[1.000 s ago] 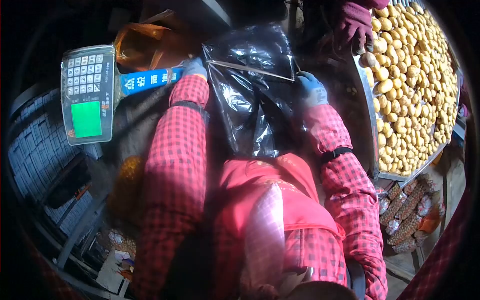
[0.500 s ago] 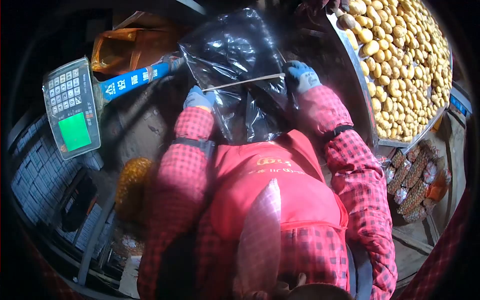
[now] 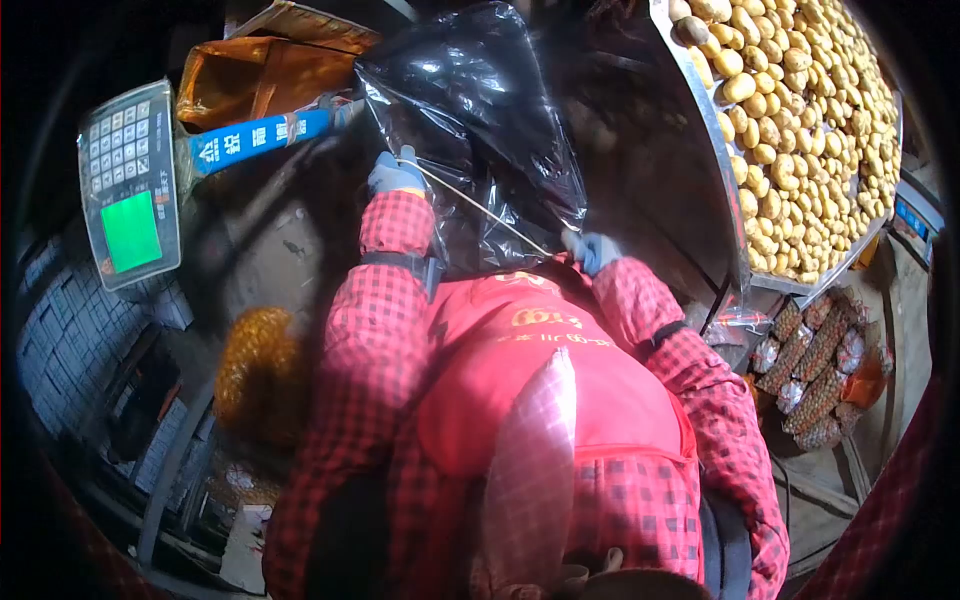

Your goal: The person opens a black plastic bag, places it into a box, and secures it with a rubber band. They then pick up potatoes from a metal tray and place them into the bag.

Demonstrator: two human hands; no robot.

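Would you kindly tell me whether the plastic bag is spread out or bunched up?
Spread out: the left hand and right hand each grip the rim of the plastic bag, which runs taut between them.

Scale display (image 3: 130,185) far left, plastic bag (image 3: 480,110) centre; potatoes (image 3: 810,130) heaped on tray (image 3: 722,190) right, corn packs (image 3: 815,375) beneath it

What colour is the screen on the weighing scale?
The scale's screen is bright green, seen clearly in the head view.
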